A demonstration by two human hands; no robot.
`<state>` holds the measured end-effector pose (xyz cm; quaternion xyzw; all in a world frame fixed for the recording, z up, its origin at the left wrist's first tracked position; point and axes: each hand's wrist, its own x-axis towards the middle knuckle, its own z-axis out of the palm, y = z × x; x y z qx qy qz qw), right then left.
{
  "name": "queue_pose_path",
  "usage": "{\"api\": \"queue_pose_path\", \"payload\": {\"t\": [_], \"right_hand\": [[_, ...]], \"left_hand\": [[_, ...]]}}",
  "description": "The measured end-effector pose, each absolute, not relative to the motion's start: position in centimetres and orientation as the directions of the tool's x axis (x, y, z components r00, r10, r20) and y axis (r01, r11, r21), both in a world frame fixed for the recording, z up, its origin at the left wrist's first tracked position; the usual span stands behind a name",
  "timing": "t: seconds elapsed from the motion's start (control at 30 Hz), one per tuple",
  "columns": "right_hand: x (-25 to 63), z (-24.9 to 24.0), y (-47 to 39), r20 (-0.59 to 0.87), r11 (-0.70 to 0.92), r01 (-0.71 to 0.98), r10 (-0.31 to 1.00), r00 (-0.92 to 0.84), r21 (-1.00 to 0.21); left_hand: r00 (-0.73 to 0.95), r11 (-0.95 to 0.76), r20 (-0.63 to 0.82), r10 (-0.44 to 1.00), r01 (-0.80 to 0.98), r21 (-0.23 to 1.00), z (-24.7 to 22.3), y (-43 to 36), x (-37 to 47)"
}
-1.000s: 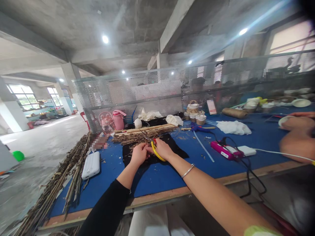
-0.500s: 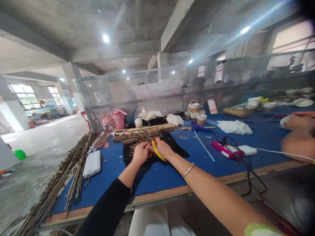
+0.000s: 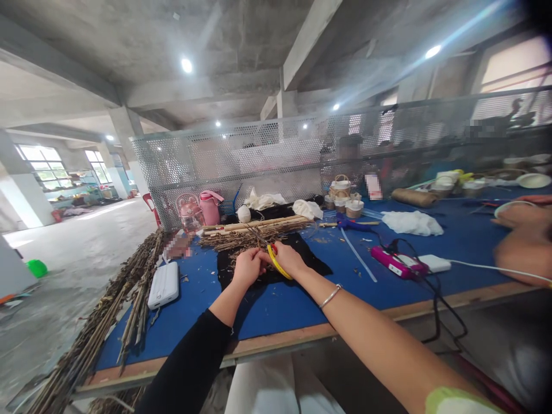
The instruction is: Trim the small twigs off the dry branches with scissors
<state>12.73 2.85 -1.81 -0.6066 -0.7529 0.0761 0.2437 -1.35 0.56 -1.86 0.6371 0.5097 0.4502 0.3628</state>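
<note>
Clearly, our right hand (image 3: 288, 259) is closed around the yellow-handled cutter (image 3: 279, 265) near the centre of the frame. Just beside it, our left hand (image 3: 248, 267) has curled fingers; we cannot tell what they hold. Dried twigs (image 3: 241, 239) lie beyond, by the black cloth (image 3: 314, 260) at centre. Farther out on our blue table (image 3: 276, 316) are a white device (image 3: 164, 286) at lower left and a magenta box (image 3: 397, 263) right of centre.

Black cloth (image 3: 314, 260): matt. Over it: scissors (image 3: 278, 265), smooth plastic handles. Behind it: twigs (image 3: 226, 237), rough. Right: magenta device (image 3: 394, 262), glossy.
</note>
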Motion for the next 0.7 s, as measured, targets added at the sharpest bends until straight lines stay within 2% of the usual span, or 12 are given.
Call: {"api": "queue_pose_path", "payload": {"t": [0.13, 0.4, 0.7], "right_hand": [[12.73, -1.79, 2.63, 0.288, 0.291, 0.866, 0.940, -0.180, -0.406], [12.82, -1.80, 2.47, 0.319, 0.368, 0.828, 0.916, -0.243, -0.423], [12.63, -1.81, 2.60, 0.266, 0.298, 0.866, 0.943, -0.201, -0.402]], "left_hand": [[0.048, -0.225, 0.221, 0.974, 0.297, 0.928, -1.95, 0.74, -1.50], [0.096, -0.222, 0.204, 0.974, 0.241, 0.945, -2.09, 0.77, -1.54], [0.097, -0.269, 0.251, 0.963, 0.299, 0.916, -1.88, 0.56, -1.63]]}}
